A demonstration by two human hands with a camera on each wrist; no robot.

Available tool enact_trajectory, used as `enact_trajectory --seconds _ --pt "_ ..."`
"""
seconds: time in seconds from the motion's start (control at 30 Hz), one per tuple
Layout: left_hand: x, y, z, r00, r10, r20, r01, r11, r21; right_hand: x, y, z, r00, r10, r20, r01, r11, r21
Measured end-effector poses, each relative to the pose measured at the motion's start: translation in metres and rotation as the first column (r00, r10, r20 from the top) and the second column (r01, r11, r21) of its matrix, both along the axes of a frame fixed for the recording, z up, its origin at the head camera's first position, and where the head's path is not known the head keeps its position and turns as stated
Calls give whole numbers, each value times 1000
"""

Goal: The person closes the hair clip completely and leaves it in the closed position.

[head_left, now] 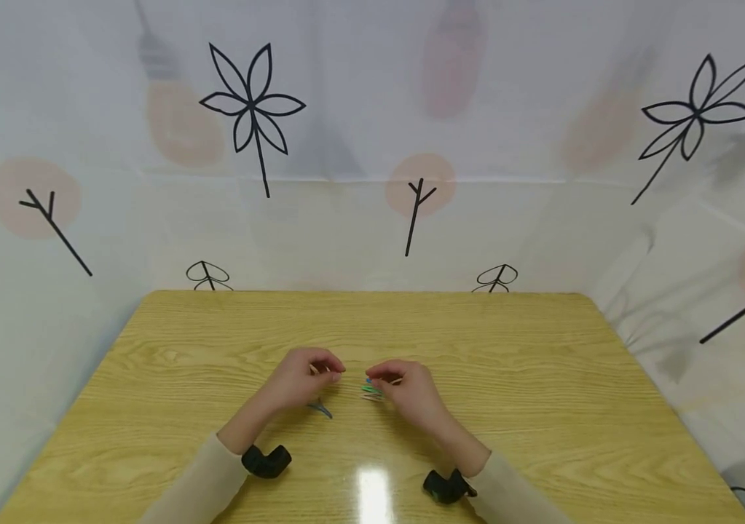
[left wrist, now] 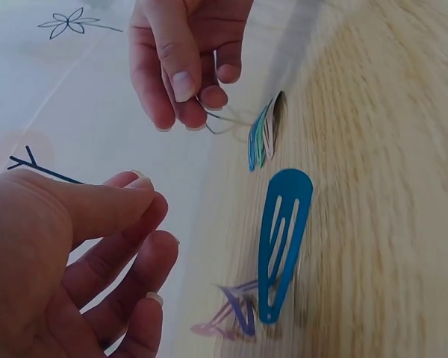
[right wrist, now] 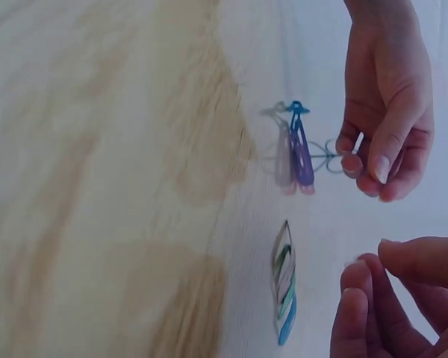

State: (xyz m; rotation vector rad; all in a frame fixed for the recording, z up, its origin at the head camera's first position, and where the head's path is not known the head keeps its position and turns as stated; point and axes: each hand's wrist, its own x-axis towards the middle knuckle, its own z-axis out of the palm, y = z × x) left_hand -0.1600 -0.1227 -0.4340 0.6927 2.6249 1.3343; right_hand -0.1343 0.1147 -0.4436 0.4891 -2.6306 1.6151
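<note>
My left hand (head_left: 298, 380) hovers above the table, thumb and forefinger tips close together, nothing visible between them. Below it lie several snap hair clips: a blue hair clip (left wrist: 266, 257) nearest the camera, with a purple hair clip (left wrist: 244, 317) and a pink hair clip (left wrist: 207, 328) past it. Facing it, my right hand (head_left: 414, 393) is also raised with loosely bent fingers and no visible object in them. Beside that hand sits a small row of clips: a blue clip (right wrist: 287, 325), a green clip (right wrist: 289, 297), a pale pink clip (right wrist: 285, 274) and a dark-looking one behind.
A wood-grain table (head_left: 510, 349) extends around both hands. Behind it and at the sides hangs white cloth (head_left: 346, 233) with plant drawings. Black bands (head_left: 267, 461) sit on both wrists, and light glares off the near tabletop.
</note>
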Motion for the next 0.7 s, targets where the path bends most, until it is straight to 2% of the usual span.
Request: enact_trajectory --seconds 0.27,0.43,0.7 --pt "13 -16 3 1000 1 -8 -2 1000 -9 7 -15 -2 999 37 -13 -37 999 -5" --pt "17 -25 -1 1000 10 -29 -10 1000 -12 9 -24 -3 998 57 -19 -57 998 3" --pt "24 -36 -9 999 26 -34 -27 999 -39 12 -38 -4 991 129 23 -130 991 39"
